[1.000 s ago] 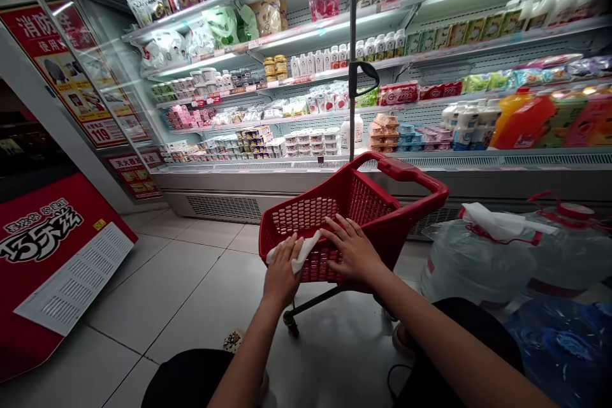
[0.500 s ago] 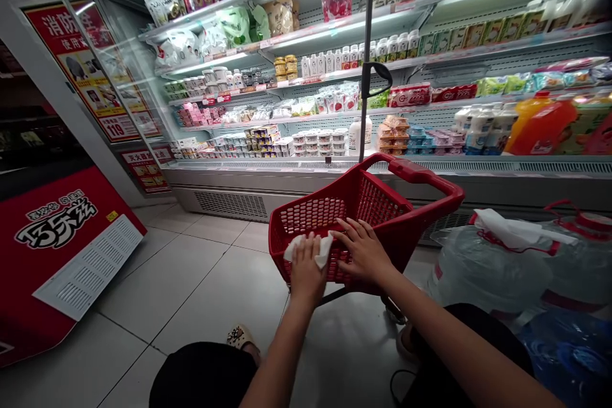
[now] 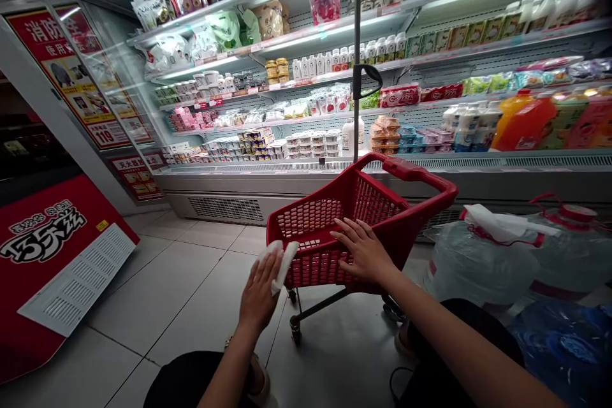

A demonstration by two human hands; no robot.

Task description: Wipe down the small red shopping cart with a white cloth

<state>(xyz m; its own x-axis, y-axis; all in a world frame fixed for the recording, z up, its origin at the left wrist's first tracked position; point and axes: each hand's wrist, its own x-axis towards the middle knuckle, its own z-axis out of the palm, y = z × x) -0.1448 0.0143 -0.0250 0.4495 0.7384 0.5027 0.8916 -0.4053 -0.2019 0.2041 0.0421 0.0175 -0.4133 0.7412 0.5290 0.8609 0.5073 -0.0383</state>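
A red plastic shopping cart point(image 3: 315, 268) stands on the floor in front of me, its handle toward the right. My left hand point(image 3: 261, 290) is at the cart's left front corner, pressing a white cloth or tissue point(image 3: 285, 266) under its fingers. The cloth sticks out on both sides of the fingers. My right hand point(image 3: 363, 252) rests on the upper rim of the cart's near side, fingers spread, with nothing seen in it.
A lit refrigerated shelf point(image 3: 287, 180) with dairy and drinks runs behind the cart. Large water bottles point(image 3: 482, 261) stand at the right, another white tissue point(image 3: 507, 224) on top. A red freezer point(image 3: 52, 255) is at the left.
My left hand has moved left with the white cloth, from the cart's near side to its left front corner. My right hand stays on the rim. The view has shifted slightly.
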